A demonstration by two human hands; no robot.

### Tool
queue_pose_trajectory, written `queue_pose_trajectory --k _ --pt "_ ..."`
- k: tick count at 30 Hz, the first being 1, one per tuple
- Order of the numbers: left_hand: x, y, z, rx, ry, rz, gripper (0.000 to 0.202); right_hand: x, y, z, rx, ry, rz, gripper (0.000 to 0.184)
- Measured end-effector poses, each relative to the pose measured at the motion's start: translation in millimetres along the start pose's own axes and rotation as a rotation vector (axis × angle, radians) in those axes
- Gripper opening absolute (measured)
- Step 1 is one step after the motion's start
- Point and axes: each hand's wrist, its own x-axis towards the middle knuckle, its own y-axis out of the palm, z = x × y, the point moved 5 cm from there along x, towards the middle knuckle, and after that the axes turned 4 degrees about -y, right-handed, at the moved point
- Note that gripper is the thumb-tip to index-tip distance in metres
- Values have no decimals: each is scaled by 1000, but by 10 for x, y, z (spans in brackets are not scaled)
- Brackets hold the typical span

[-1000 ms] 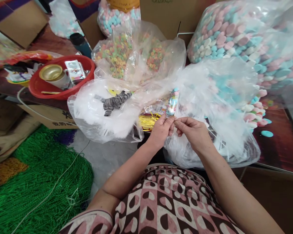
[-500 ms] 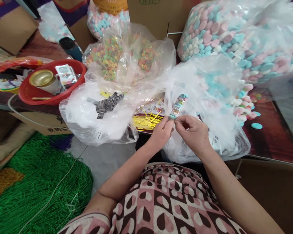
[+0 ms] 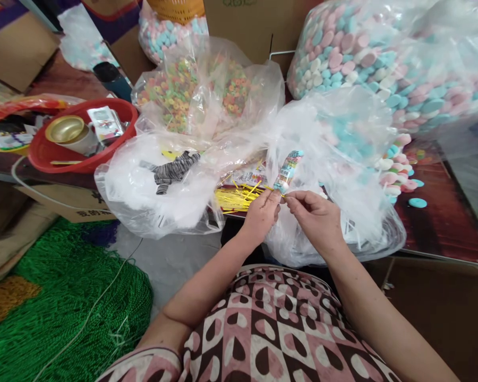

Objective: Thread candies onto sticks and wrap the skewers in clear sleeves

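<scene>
My left hand [image 3: 262, 216] is closed on the gathered lower end of a slim, printed candy bag [image 3: 289, 171], which points up and away from me. A yellow twist tie [image 3: 269, 188] crosses at the bag's neck. Close beside it, my right hand [image 3: 315, 218] pinches the tie's other end between thumb and fingertips. To the left of my left hand lies a pile of yellow twist ties [image 3: 236, 199], with printed wrappers [image 3: 249, 176] just behind. Under and around the hands spreads a clear plastic bag [image 3: 287, 239].
Pastel marshmallows fill a large bag [image 3: 342, 58] at back right; loose ones [image 3: 394, 180] lie by it. Behind sits a bag of ring candies [image 3: 175, 95]. A plastic bag with grey striped cloth [image 3: 177, 168] and a red basin [image 3: 40, 156] stand left. Green cords [image 3: 83, 297] heap below.
A yellow twist tie now shows at the bag's neck between my hands. My right hand's fingers have drawn closer together, and the bag has shifted slightly down and left.
</scene>
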Motion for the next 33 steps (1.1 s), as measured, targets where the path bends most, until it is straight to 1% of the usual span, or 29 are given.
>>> queue_pose_trajectory --k 2,3,6,8,11,14,16,18,21,23,26,29,31,33 --pt "-14 60 -22 -77 -41 98 26 -8 11 -48 83 84 15 22" --pt "-25 87 -25 -100 -85 148 25 -10 18 -69 122 113 17 22" --pt "-78 134 -10 -175 -279 265 31 -8 35 -123 244 167 23 22" --pt "-125 159 -22 -209 -359 349 35 -1 46 -156 350 203 57 25" --pt "-201 201 -36 -223 -460 475 38 19 32 -163 529 221 150 28" --pt "-259 255 -46 -245 -528 588 40 34 12 -133 658 185 283 36" --pt "-272 284 -49 -267 -543 626 41 31 23 -144 702 174 348 31" --pt "-269 304 -40 -285 -549 629 42 26 46 -200 719 191 335 29" --pt "-258 334 -17 -334 -532 626 42 29 68 -301 696 198 199 30" --pt "-245 347 4 -362 -504 603 40 36 55 -320 601 138 102 29" --pt "-204 339 28 -352 -415 484 34 48 -20 -241 268 -41 -33 25" --pt "-151 312 14 -288 -273 327 34 44 -81 -81 -67 -266 -133 23" --pt "-114 286 -3 -213 -178 233 35 33 -93 1 -168 -372 -169 24" --pt "-80 244 -37 -106 -57 146 34 21 -95 46 -183 -409 -183 25"
